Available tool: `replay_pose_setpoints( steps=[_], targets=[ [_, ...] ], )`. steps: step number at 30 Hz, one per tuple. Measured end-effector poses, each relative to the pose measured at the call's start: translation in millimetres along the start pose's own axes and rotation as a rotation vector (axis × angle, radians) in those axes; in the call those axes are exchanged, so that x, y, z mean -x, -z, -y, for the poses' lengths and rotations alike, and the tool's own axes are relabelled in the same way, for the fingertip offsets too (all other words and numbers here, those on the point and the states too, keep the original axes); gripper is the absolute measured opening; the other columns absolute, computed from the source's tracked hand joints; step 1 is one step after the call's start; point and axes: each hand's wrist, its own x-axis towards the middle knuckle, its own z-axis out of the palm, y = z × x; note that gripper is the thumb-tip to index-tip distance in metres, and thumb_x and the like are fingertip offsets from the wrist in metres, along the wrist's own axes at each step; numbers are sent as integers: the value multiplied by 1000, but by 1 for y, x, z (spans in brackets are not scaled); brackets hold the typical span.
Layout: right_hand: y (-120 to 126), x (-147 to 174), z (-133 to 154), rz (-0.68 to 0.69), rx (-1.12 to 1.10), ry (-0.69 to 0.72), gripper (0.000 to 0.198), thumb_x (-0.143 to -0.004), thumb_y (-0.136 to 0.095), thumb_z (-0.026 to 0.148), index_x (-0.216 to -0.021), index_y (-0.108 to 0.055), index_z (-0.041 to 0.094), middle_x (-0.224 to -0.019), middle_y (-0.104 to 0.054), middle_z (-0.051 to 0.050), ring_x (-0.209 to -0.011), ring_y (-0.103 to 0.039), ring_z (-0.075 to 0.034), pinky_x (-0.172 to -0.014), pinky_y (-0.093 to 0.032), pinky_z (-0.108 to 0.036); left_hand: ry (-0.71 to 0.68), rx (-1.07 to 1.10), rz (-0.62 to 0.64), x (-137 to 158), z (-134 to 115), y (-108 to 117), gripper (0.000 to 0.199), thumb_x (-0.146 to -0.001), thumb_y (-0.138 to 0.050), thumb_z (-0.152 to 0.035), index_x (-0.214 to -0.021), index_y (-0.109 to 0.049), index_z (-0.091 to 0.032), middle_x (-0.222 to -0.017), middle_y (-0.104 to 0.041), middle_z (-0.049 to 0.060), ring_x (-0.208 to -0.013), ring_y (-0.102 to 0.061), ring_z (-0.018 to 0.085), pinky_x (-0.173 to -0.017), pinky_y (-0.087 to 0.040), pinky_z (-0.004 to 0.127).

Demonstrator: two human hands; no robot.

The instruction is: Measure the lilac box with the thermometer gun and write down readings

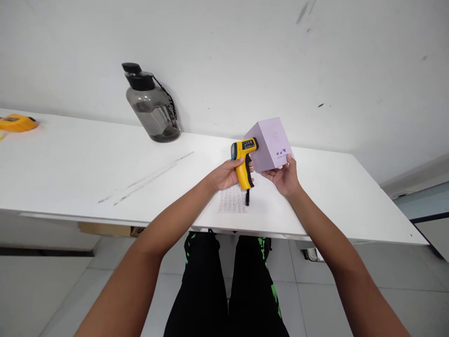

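My left hand (228,175) is closed around the handle of a yellow and black infrared thermometer (242,164), whose front end points right. That end meets or nearly meets the side of a lilac box (275,140); I cannot tell whether they touch. My right hand (285,177) grips the box at its lower right, thumb on the printed face and fingers underneath. The box is tilted. Beneath my left hand lies a sheet of paper (229,202) with rows of small marks. A black pen (247,198) rests by it, its upper part hidden behind the thermometer.
A large grey translucent bottle (154,110) with a black lid stands against the wall, left of my hands. At the far left of the white table (80,164) lies a yellow-orange object (18,122), cut off by the picture's edge. The table's front edge runs just before my legs.
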Motion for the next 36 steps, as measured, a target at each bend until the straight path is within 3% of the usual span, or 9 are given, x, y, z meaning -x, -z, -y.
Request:
replay_pose_setpoints(
  steps=[12, 20, 28, 36],
  targets=[
    [0, 0, 1, 13, 9, -3, 64, -79, -66, 70, -127, -54, 30, -113, -71, -7, -108, -71, -28, -98, -60, -53, 1, -3, 25, -1, 0, 1, 29, -90, -71, -30, -113, -68, -13, -101, -73, 10, -97, -72, 22, -101, -56, 50],
    [3, -3, -1, 17, 37, 4, 67, -80, -63, 72, -131, -54, 30, -113, -72, -8, -102, -72, -28, -96, -60, -53, -2, -49, -5, 0, 0, -2, 29, -90, -72, -34, -110, -69, -14, -111, -74, 14, -112, -69, 29, -98, -58, 51],
    [1, -2, 0, -18, 17, -25, 64, -80, -63, 71, -129, -52, 30, -111, -71, -8, -102, -72, -28, -95, -60, -54, -13, -34, 57, -2, 1, 4, 30, -90, -74, -35, -111, -68, -15, -111, -74, 13, -115, -69, 29, -95, -59, 50],
    [3, -4, 0, -15, 34, -33, 62, -80, -61, 73, -124, -56, 29, -108, -70, -7, -102, -71, -27, -94, -62, -53, -15, -60, 43, -3, 1, 3, 34, -85, -78, -39, -109, -69, -15, -113, -73, 14, -122, -65, 33, -95, -58, 52]
  ],
)
